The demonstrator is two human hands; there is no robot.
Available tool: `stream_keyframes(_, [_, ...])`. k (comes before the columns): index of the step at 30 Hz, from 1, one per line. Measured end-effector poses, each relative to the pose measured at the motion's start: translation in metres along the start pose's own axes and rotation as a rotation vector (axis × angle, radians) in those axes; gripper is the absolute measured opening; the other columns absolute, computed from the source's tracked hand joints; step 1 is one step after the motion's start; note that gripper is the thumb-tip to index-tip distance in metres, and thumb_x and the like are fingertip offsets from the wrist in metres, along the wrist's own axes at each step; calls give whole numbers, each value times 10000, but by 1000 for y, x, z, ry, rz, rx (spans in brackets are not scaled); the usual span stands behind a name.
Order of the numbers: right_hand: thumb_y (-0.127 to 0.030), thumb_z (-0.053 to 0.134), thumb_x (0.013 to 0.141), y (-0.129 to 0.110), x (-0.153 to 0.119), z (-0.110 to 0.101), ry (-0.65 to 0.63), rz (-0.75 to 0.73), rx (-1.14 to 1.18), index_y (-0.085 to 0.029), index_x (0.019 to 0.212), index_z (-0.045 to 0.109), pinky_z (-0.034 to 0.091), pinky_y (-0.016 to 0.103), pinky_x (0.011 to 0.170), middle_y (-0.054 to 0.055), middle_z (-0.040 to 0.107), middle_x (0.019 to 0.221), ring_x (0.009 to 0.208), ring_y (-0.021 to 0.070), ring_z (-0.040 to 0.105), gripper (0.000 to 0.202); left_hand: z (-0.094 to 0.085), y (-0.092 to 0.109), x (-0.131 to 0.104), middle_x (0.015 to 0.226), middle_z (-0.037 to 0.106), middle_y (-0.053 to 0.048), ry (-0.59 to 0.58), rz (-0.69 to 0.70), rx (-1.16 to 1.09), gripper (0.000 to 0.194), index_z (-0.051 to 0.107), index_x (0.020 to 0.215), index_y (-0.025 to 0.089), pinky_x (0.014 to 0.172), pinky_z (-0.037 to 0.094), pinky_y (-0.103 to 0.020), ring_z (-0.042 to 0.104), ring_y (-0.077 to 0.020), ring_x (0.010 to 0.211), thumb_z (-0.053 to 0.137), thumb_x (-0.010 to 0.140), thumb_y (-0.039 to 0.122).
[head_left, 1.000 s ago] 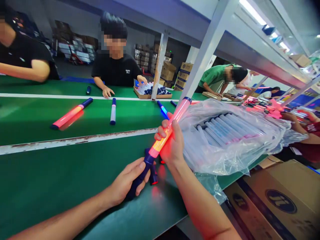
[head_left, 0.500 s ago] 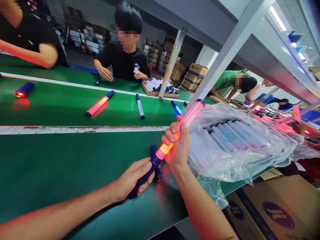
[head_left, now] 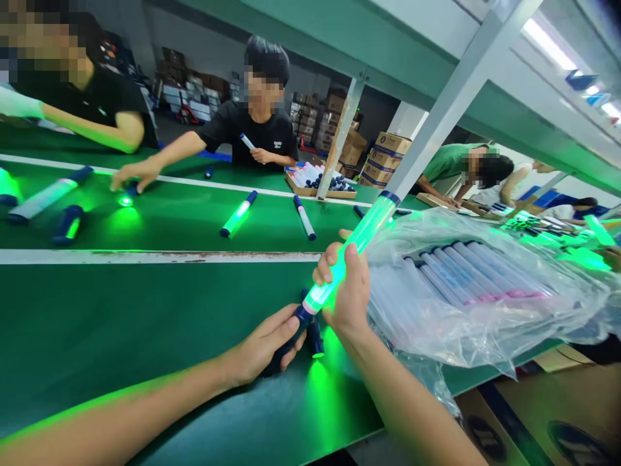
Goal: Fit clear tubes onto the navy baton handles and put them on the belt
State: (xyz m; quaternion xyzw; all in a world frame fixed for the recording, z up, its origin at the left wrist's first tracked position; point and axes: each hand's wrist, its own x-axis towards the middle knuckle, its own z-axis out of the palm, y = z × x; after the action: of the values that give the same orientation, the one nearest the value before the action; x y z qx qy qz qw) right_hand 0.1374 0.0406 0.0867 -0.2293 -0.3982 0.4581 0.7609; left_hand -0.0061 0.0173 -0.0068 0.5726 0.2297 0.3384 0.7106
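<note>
Beyond the left fingers [head_left: 285, 331], a co-worker's hand [head_left: 140, 172] has stretched out. They clasp the dark handle [head_left: 274, 364], the surest hold; right fingers [head_left: 324, 268] wrap the glowing tube [head_left: 375, 221], likely light, stiff, slick.

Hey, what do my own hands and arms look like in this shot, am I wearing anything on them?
Your left hand and right hand are bare: no gloves, and no rings on the fingers that show. The left forearm and right forearm are bare too, with no sleeve, watch, bracelet or marking in view.
</note>
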Motion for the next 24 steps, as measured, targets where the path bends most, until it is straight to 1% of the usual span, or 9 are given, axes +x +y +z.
stream_keyframes(3, [-457, 633, 958, -20, -1, 9, -180, -27, -58, -262, 1111, 594, 460, 243, 496, -51, 520, 735, 505, 82, 472, 251, -14, 10, -7, 928, 622, -48, -110, 35, 62, 413, 576, 1080, 157, 754, 458, -261, 584, -128, 761, 516, 1004, 559])
stream_keyframes(6, [-436, 647, 965, -32, -6, 21, -294, -111, -113, -264, 1126, 604, 435, 247, 457, -47, 518, 720, 474, 85, 468, 240, -21, 37, -15, 1042, 665, -99, -218, 67, 195, 495, 577, 1196, 170, 917, 466, -365, 625, -225, 979, 521, 980, 612])
stream_keyframes(8, [-410, 631, 983, -32, -11, 30, -335, -142, -125, -262, 1130, 607, 406, 239, 423, -52, 504, 701, 442, 79, 453, 210, -18, 57, -16, 1095, 657, -109, -187, 150, 369, 542, 562, 1220, 188, 899, 466, -373, 606, -251, 1017, 485, 969, 663])
stream_keyframes(11, [-390, 624, 990, -26, -17, 42, -326, -155, -139, -257, 1117, 610, 396, 238, 403, -53, 495, 692, 429, 77, 455, 184, -7, 74, -11, 1016, 628, -89, -73, 294, 641, 489, 543, 1127, 199, 773, 444, -339, 558, -225, 876, 368, 1012, 640])
stream_keyframes(13, [-389, 640, 984, -23, -20, 47, -303, -151, -168, -254, 1094, 611, 385, 234, 394, -55, 489, 675, 423, 77, 448, 176, 2, 71, -7, 954, 607, -88, -7, 390, 732, 475, 515, 1074, 197, 751, 432, -350, 523, -220, 813, 263, 1042, 598])
stream_keyframes(17, [-386, 648, 980, -21, -23, 48, -257, -141, -204, -254, 1061, 606, 365, 224, 382, -65, 466, 634, 408, 77, 420, 160, 12, 45, -2, 906, 589, -104, 121, 505, 821, 511, 472, 1034, 206, 844, 440, -418, 534, -257, 840, 131, 1045, 587])
stream_keyframes(20, [-362, 645, 982, -17, -24, 46, -264, -110, -188, -255, 1060, 600, 354, 209, 380, -67, 476, 635, 406, 69, 413, 140, 9, 29, -1, 908, 588, -114, 157, 518, 839, 474, 453, 1016, 208, 854, 444, -426, 546, -269, 854, 146, 1047, 567])
stream_keyframes(22, [-344, 637, 987, -13, -25, 45, -284, -90, -153, -257, 1066, 592, 354, 197, 383, -69, 488, 648, 410, 62, 414, 126, 4, 25, 0, 904, 580, -111, 182, 531, 819, 447, 449, 1001, 208, 830, 449, -412, 541, -262, 841, 173, 1050, 557])
stream_keyframes(24, [-322, 624, 996, -8, -27, 45, -305, -83, -129, -259, 1072, 584, 370, 188, 396, -71, 495, 663, 425, 59, 430, 107, -2, 25, -1, 910, 574, -102, 167, 536, 766, 434, 461, 1002, 207, 817, 453, -395, 540, -252, 842, 209, 1050, 557])
